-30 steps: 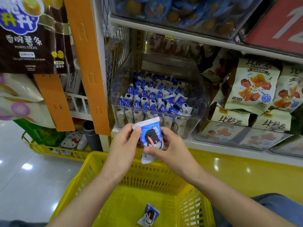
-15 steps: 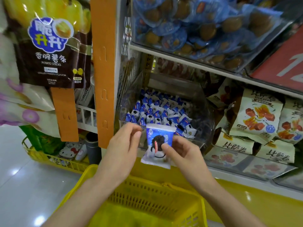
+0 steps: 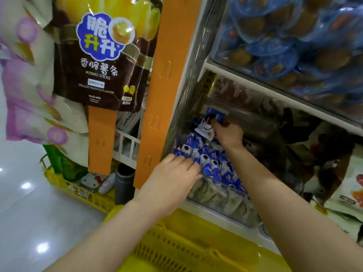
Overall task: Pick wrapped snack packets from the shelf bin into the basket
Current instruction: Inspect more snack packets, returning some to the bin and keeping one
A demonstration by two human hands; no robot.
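Fingers of right hand (image 3: 227, 134) pinch packet (image 3: 211, 122) at bin (image 3: 222, 203) back — left hand (image 3: 172, 179) splayed, empty, over front rim.

Up at your left hangs a dark brown potato-stick bag (image 3: 102, 61) with a blue cloud logo, overlapping pale flower-printed packs (image 3: 29, 91). Two orange cardboard display strips (image 3: 165, 79) hang beside it. On the upper right shelf sit blue-wrapped round cakes (image 3: 290, 36); at far right you see cream snack pouches (image 3: 347, 189).

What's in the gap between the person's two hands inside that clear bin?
In the head view, blue-and-white snack packets fill the stretch between the left hand and the right hand.
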